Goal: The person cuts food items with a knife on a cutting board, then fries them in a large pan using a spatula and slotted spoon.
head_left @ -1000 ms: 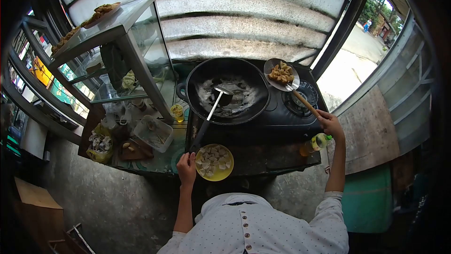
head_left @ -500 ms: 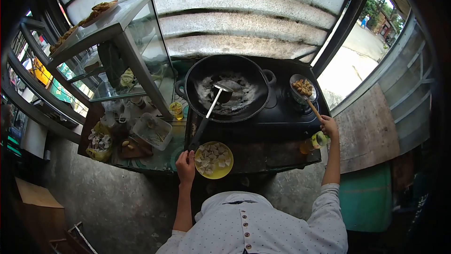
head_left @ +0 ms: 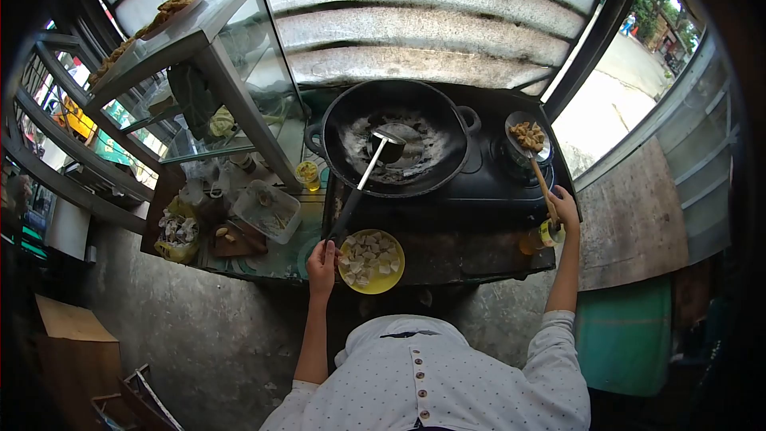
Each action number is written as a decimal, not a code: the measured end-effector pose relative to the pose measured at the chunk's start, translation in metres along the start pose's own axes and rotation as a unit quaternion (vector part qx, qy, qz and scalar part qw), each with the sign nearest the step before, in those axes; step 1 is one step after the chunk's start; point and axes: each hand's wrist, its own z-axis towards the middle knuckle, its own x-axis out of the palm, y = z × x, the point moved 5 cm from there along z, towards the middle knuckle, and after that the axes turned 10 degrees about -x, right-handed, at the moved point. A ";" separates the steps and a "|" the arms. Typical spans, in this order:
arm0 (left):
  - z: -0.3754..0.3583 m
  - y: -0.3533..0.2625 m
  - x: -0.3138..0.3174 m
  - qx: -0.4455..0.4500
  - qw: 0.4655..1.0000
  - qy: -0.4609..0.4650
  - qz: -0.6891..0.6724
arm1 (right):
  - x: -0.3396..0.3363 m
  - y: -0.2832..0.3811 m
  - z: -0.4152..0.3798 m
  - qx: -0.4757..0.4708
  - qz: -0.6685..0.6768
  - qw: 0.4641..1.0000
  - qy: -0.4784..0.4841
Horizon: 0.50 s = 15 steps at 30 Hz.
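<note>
My left hand (head_left: 321, 265) is closed on the black handle of a spatula (head_left: 356, 195), whose metal head rests inside the large black wok (head_left: 343, 161). Beside that hand, a yellow plate (head_left: 372, 286) holds pale cut pieces (head_left: 371, 259). My right hand (head_left: 564, 209) grips the wooden handle of a strainer (head_left: 539, 176). Browned food pieces (head_left: 527, 137) lie in the strainer, which is over the right burner of the black stove (head_left: 471, 206). Whether the strainer touches the burner cannot be made out.
A glass display case (head_left: 263, 72) stands at the left, with fried food on top. Near it are a clear plastic tub (head_left: 267, 211), a yellow cup (head_left: 307, 175) and a plastic bag (head_left: 177, 232). A bottle (head_left: 541, 237) lies by my right hand.
The view has shifted slightly. My right hand and the strainer's handle now stand more upright, close to the bottle. My left hand keeps its hold on the spatula.
</note>
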 end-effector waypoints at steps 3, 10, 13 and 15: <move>0.003 -0.021 0.011 -0.124 0.974 0.111 -0.153 | -0.004 0.030 -0.016 -0.050 -0.156 0.986 -0.042; 0.021 -0.015 0.022 -0.159 0.937 0.180 -0.253 | 0.019 0.151 -0.090 -0.154 -0.297 0.919 -0.210; 0.030 -0.012 0.018 -0.133 0.945 0.161 -0.253 | 0.054 0.178 -0.122 -0.308 -0.252 0.892 -0.215; 0.035 -0.008 0.013 -0.123 0.949 0.150 -0.248 | 0.087 0.185 -0.143 -0.326 -0.191 0.912 -0.158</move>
